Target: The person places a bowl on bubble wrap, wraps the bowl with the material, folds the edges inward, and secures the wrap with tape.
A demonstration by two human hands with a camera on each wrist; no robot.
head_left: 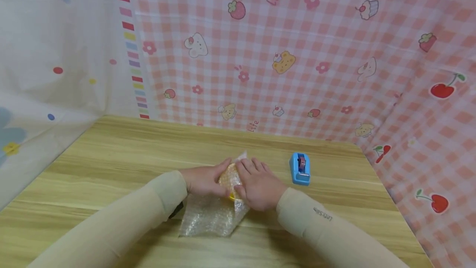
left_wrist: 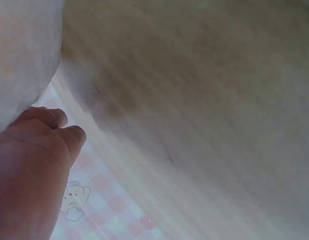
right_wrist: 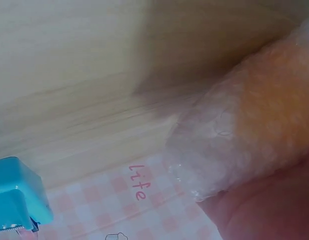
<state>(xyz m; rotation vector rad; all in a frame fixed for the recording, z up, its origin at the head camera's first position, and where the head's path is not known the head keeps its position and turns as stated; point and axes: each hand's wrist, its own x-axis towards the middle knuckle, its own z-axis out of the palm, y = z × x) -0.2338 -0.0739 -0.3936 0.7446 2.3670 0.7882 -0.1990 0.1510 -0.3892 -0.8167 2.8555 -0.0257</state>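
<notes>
Between the two hands is a yellow-orange object (head_left: 231,196) in clear bubble wrap (head_left: 208,216); the wrap covers most of it, and its kind is hidden. A loose flap of wrap spreads over the table toward the person. My left hand (head_left: 203,180) holds the bundle from the left, thumb on the far side and fingers on the near side. From the right, my right hand (head_left: 262,186) presses on the wrap with its fingers laid fairly straight. The orange tint shows through the bubble wrap (right_wrist: 224,135) in the right wrist view.
A blue tape dispenser (head_left: 299,168) with a small red roll stands on the wood-grain table (head_left: 148,148), right of the hands. Behind the table hangs a pink checked cloth (head_left: 260,32), which also covers the right side. A pale dotted cloth (head_left: 55,53) hangs at the left.
</notes>
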